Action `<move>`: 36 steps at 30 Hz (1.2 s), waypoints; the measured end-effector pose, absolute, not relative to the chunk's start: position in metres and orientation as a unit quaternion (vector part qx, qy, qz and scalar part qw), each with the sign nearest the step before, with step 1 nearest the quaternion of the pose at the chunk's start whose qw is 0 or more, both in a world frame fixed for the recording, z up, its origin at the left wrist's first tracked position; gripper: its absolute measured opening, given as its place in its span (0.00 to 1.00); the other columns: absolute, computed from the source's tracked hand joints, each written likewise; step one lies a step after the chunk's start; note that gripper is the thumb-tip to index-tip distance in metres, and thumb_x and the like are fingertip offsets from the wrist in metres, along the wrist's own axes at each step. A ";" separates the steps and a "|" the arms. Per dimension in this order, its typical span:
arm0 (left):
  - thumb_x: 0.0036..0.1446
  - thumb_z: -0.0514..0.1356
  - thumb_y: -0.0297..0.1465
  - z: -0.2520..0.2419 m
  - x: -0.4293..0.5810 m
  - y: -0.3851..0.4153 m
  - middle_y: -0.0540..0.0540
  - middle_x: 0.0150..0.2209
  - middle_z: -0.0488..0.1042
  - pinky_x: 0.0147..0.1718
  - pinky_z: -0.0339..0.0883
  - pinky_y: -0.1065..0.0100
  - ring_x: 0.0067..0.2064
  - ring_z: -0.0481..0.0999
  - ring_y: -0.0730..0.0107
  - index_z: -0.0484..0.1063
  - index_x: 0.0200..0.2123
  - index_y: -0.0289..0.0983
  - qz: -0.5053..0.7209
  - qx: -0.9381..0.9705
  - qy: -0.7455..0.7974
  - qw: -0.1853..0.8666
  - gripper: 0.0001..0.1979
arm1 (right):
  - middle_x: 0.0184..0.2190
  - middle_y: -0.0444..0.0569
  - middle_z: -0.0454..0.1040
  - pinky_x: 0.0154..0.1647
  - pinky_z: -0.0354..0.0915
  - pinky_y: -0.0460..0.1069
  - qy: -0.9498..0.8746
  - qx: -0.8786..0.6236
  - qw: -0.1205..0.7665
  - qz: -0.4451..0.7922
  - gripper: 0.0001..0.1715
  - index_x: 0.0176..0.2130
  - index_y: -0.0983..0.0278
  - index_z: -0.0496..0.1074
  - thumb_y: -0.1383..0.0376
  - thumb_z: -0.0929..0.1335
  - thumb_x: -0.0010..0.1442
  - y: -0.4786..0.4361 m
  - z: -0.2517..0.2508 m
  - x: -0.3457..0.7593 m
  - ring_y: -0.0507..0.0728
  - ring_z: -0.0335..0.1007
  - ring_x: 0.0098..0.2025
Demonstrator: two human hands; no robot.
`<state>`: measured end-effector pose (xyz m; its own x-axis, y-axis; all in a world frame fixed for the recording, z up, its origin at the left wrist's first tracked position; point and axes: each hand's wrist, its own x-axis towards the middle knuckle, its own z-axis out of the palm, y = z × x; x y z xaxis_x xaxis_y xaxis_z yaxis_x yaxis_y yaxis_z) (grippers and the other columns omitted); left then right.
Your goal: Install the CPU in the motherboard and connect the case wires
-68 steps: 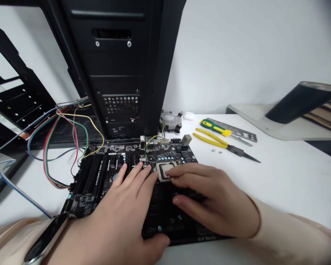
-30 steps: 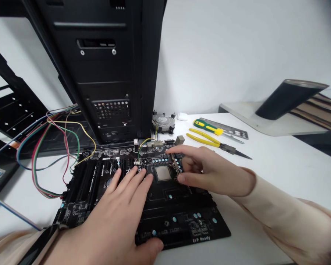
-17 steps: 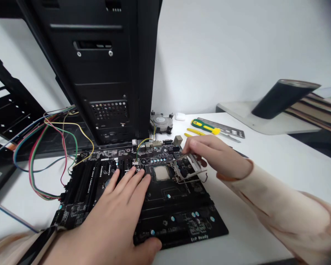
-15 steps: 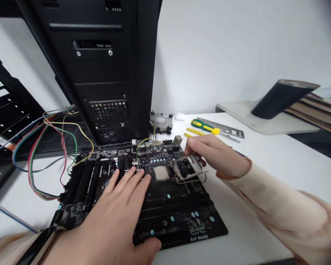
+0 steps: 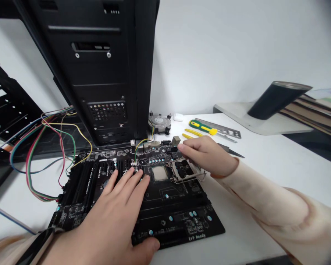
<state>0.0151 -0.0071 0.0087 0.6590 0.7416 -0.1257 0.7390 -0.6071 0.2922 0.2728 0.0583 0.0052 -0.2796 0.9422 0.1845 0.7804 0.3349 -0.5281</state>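
Observation:
My left hand [image 5: 116, 209] lies flat with fingers spread on the left and middle part of a black motherboard [image 5: 179, 206]. On the board, right of its fingertips, a silver processor [image 5: 159, 173] sits in the socket. Hinged out to the right of it is the metal CPU socket cover [image 5: 178, 169] with a black plastic insert. My right hand [image 5: 202, 152] has its fingers curled on the cover's far right edge; some fingertips are hidden. A thin wire lever [image 5: 202, 176] sticks out below that hand.
A black computer case [image 5: 107, 81] stands behind the board, with coloured cables [image 5: 33, 165] at left. Further back are a round cooler fan [image 5: 159, 123], a green-yellow screwdriver [image 5: 202, 127], yellow-handled tweezers [image 5: 193, 133] and a metal I/O plate [image 5: 223, 129]. A monitor stand [image 5: 276, 101] is at right.
My right hand has moved slightly left and tipped the socket cover flatter, away from the processor. The left hand stays on the board. The view has shifted a little.

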 end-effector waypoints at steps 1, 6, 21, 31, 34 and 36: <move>0.47 0.59 0.38 0.008 0.015 -0.007 0.33 0.66 0.53 0.62 0.44 0.38 0.67 0.49 0.41 0.57 0.64 0.29 0.010 0.897 0.411 0.161 0.41 | 0.14 0.39 0.53 0.26 0.50 0.48 -0.783 -0.551 0.239 0.162 0.30 0.16 0.62 0.51 0.48 0.57 0.61 0.058 0.004 0.273 0.49 0.49 0.20; 0.47 0.59 0.38 0.009 0.016 -0.007 0.34 0.66 0.53 0.62 0.43 0.37 0.67 0.49 0.41 0.56 0.64 0.29 -0.002 0.894 0.416 0.167 0.41 | 0.13 0.38 0.50 0.25 0.49 0.48 -0.789 -0.545 0.252 0.127 0.29 0.16 0.61 0.49 0.51 0.59 0.61 0.056 0.005 0.271 0.48 0.47 0.19; 0.47 0.60 0.39 0.009 0.016 -0.010 0.35 0.66 0.55 0.60 0.44 0.34 0.67 0.49 0.39 0.66 0.60 0.37 -0.008 0.894 0.416 0.167 0.34 | 0.31 0.50 0.76 0.37 0.69 0.51 -0.858 -0.358 0.359 0.079 0.08 0.32 0.61 0.71 0.66 0.64 0.61 0.026 0.018 0.250 0.55 0.72 0.35; 0.49 0.59 0.39 0.005 0.015 -0.010 0.36 0.66 0.55 0.61 0.44 0.34 0.67 0.49 0.39 0.62 0.62 0.38 0.010 0.901 0.406 0.151 0.35 | 0.39 0.57 0.76 0.41 0.70 0.56 -0.916 -0.342 0.209 -0.016 0.12 0.42 0.68 0.72 0.66 0.62 0.63 0.018 0.009 0.234 0.60 0.71 0.40; 0.49 0.59 0.39 0.004 0.012 -0.011 0.38 0.67 0.54 0.62 0.43 0.37 0.68 0.49 0.43 0.60 0.63 0.38 0.018 0.904 0.403 0.143 0.37 | 0.41 0.58 0.76 0.43 0.69 0.57 -0.920 -0.351 0.176 0.000 0.14 0.46 0.68 0.71 0.66 0.63 0.62 0.016 0.009 0.230 0.61 0.71 0.42; 0.50 0.59 0.39 0.005 0.011 -0.012 0.37 0.67 0.54 0.63 0.42 0.37 0.68 0.49 0.43 0.60 0.63 0.37 0.019 0.906 0.400 0.140 0.36 | 0.43 0.58 0.75 0.44 0.69 0.58 -0.920 -0.361 0.151 0.011 0.17 0.49 0.69 0.70 0.66 0.64 0.61 0.015 0.008 0.229 0.62 0.71 0.43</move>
